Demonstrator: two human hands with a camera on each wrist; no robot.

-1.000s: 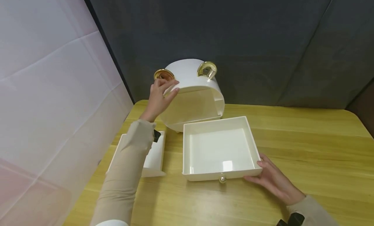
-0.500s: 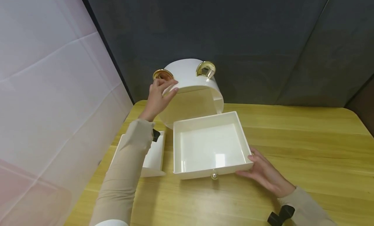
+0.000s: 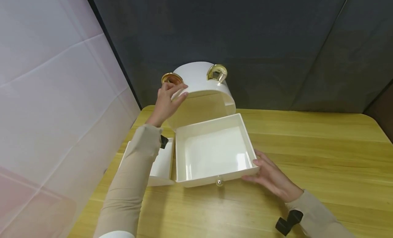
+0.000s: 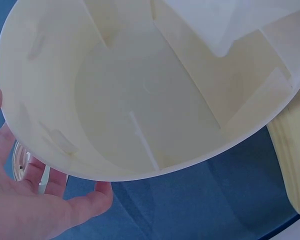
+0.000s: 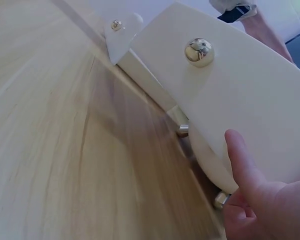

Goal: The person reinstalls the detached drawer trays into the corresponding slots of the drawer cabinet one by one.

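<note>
A white round case (image 3: 201, 81) with two gold ears stands at the table's back, its open front facing me. My left hand (image 3: 168, 98) grips its upper left rim; the left wrist view shows those fingers (image 4: 55, 200) under the edge of the hollow shell (image 4: 155, 85). A large white drawer (image 3: 212, 152) with a pearl knob (image 3: 219, 181) sits just in front of the opening, its back edge at the case. My right hand (image 3: 267, 175) holds its front right corner, thumb (image 5: 242, 167) on the drawer front (image 5: 250, 95).
A smaller white drawer (image 3: 161, 165) lies on the wooden table (image 3: 322, 156) to the left, partly under my left forearm; its knob (image 5: 117, 24) shows in the right wrist view. A pale wall panel (image 3: 55, 94) stands left and a dark curtain (image 3: 276, 43) behind.
My right hand has carried the large drawer left and back toward the case's opening. My left hand has stayed on the rim.
</note>
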